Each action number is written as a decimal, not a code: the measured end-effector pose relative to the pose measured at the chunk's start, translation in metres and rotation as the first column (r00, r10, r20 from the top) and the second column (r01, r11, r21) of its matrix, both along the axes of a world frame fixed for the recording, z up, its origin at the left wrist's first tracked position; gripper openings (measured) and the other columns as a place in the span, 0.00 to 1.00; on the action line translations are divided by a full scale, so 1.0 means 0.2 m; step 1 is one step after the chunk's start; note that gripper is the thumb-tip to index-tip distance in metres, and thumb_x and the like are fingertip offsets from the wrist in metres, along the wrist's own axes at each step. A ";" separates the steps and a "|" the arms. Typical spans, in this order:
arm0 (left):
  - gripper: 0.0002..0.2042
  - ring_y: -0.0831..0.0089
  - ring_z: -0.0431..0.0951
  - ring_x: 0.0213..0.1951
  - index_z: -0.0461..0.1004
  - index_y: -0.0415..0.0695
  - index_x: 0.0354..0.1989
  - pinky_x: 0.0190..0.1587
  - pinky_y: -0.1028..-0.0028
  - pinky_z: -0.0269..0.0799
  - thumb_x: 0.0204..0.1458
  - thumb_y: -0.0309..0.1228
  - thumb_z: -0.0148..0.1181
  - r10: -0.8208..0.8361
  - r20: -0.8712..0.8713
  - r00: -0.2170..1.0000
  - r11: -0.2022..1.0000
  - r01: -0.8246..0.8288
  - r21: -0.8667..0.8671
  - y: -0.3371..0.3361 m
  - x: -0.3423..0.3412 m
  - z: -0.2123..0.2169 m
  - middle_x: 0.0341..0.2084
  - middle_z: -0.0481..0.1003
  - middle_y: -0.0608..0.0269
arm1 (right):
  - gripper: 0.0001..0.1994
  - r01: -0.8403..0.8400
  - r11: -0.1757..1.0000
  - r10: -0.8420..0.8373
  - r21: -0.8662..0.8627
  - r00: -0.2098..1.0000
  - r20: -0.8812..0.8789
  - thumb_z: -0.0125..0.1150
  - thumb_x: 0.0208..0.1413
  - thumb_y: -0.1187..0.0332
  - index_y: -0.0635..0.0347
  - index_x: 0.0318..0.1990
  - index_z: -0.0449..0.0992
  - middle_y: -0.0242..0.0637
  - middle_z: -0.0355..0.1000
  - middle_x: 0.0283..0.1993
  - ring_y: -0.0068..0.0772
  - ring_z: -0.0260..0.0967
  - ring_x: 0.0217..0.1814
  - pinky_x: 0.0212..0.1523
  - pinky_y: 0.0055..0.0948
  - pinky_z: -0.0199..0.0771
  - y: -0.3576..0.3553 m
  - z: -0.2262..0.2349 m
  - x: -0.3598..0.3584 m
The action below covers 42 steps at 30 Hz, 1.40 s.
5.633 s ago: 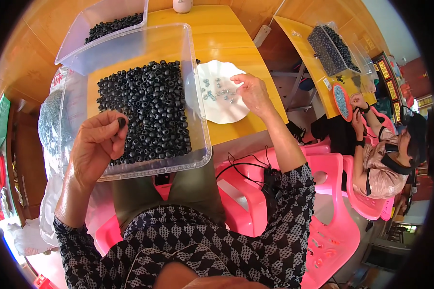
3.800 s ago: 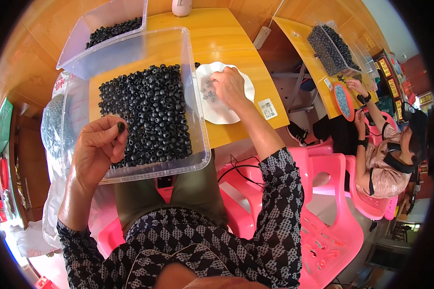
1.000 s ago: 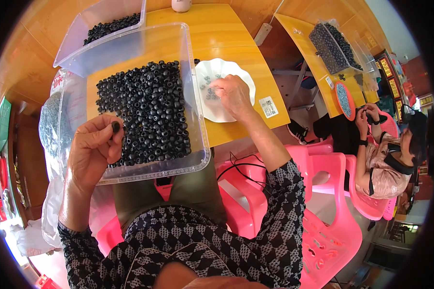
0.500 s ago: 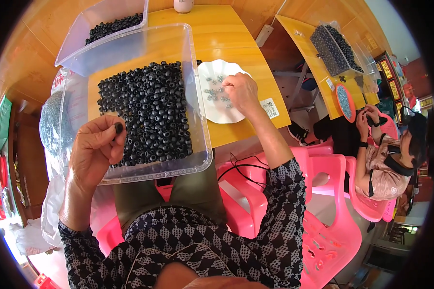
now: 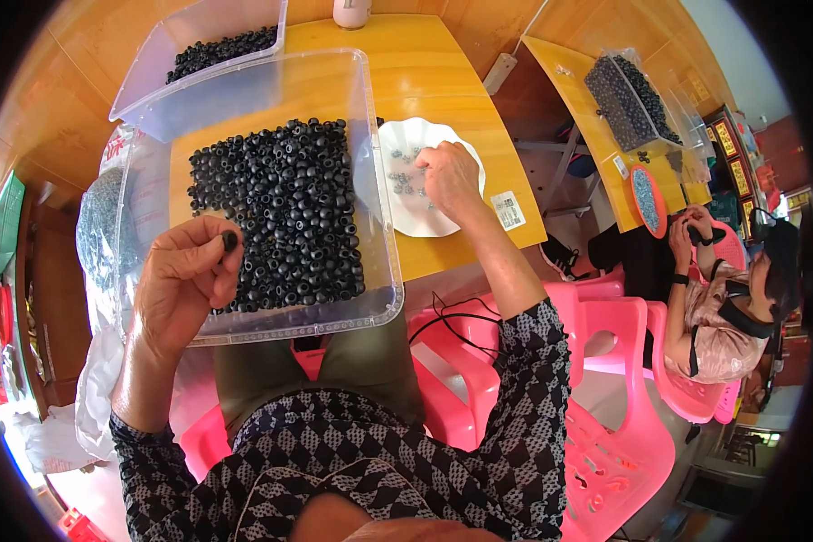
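Between the thumb and finger of my left hand (image 5: 186, 269) is a small black cap (image 5: 229, 240), held over the near left edge of a clear plastic bin (image 5: 384, 244). Many more black caps (image 5: 289, 212) with round openings lie in that bin. My right hand (image 5: 452, 181) is over a white scalloped plate (image 5: 425, 219), its fingertips pinched together at the plate's surface. Small grey metallic pieces (image 5: 401, 181) lie scattered on the plate beside those fingers. What the right fingertips hold, if anything, is too small to make out.
A second clear bin (image 5: 154, 86) with black caps stands behind. A white label (image 5: 508, 210) lies right of the plate, and a pale jar (image 5: 351, 13) stands at the back. On the right, a co-worker (image 5: 723, 298) sits by another table (image 5: 605, 172). Pink chairs (image 5: 619, 434) stand beside me.
The view has shifted slightly, moving the bins and plate a little right in the picture. My right hand stays pinched at the plate; my left still holds the cap.
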<state>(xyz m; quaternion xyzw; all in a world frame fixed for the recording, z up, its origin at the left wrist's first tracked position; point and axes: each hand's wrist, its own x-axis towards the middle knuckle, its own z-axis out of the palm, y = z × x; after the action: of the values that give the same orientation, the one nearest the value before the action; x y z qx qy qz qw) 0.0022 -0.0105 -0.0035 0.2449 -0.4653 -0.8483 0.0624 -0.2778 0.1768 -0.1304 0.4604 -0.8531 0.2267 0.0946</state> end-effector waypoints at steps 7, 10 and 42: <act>0.08 0.79 0.64 0.16 0.69 0.35 0.34 0.17 0.81 0.57 0.50 0.28 0.54 -0.017 -0.032 0.999 1.000 0.017 0.015 -0.01 0.00 0.00 0.21 0.69 0.62 | 0.07 0.124 0.985 -0.113 -0.116 0.989 0.094 0.53 0.39 0.77 0.59 0.27 0.76 0.42 0.71 0.25 0.42 0.67 0.31 0.33 0.37 0.66 0.01 -0.03 -0.05; 0.08 0.79 0.65 0.17 0.69 0.36 0.34 0.17 0.81 0.57 0.50 0.28 0.54 -0.011 -0.053 0.999 1.000 0.012 0.026 -0.01 0.00 -0.01 0.21 0.69 0.62 | 0.07 0.103 0.985 -0.089 -0.142 0.991 0.105 0.55 0.38 0.76 0.57 0.27 0.77 0.42 0.71 0.25 0.41 0.67 0.31 0.33 0.37 0.66 -0.02 -0.03 -0.07; 0.09 0.78 0.61 0.15 0.70 0.38 0.27 0.16 0.80 0.52 0.49 0.32 0.51 -0.107 0.037 0.994 0.992 0.104 0.076 0.01 -0.04 0.03 0.17 0.65 0.63 | 0.08 0.161 0.737 0.631 -0.656 0.186 0.753 0.59 0.50 0.71 0.68 0.34 0.72 0.38 0.70 0.28 0.21 0.62 0.25 0.29 0.19 0.62 0.03 0.61 0.40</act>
<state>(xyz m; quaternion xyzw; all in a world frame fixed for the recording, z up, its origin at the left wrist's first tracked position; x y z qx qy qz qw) -0.0061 -0.0095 0.0033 0.2395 -0.4469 -0.8619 -0.0011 -0.1980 0.1828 -0.0083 0.2955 -0.5050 0.7321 -0.3489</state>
